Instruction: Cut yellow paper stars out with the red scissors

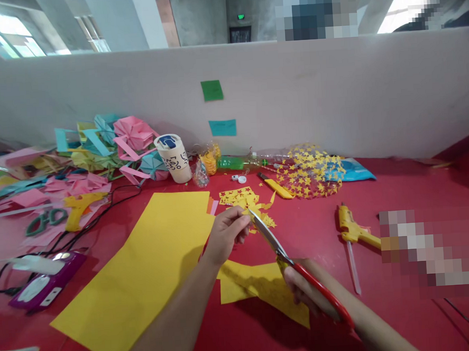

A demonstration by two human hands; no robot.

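Note:
My left hand (pixel 228 234) pinches a small piece of yellow paper (pixel 245 211) over the middle of the red table. In my right hand (pixel 302 285) are red-handled scissors (pixel 276 244), their blades pointing up and left with the tips at that small piece. Just beyond my left hand lie cut yellow scraps (pixel 241 197) and small stars. A cut yellow sheet (pixel 279 294) is below the scissors, partly under my right hand. To the left, large yellow paper (pixel 144 265) lies partly beneath my left forearm.
Folded colored paper pieces (pixel 134 134), a white cup (pixel 175 160) and a star-covered bundle (pixel 309 173) stand along the partition (pixel 133 76). A yellow cutter (pixel 279 188) lies ahead. Glue guns (pixel 351 226) lie on both sides; a purple power strip (pixel 46 282) is at left.

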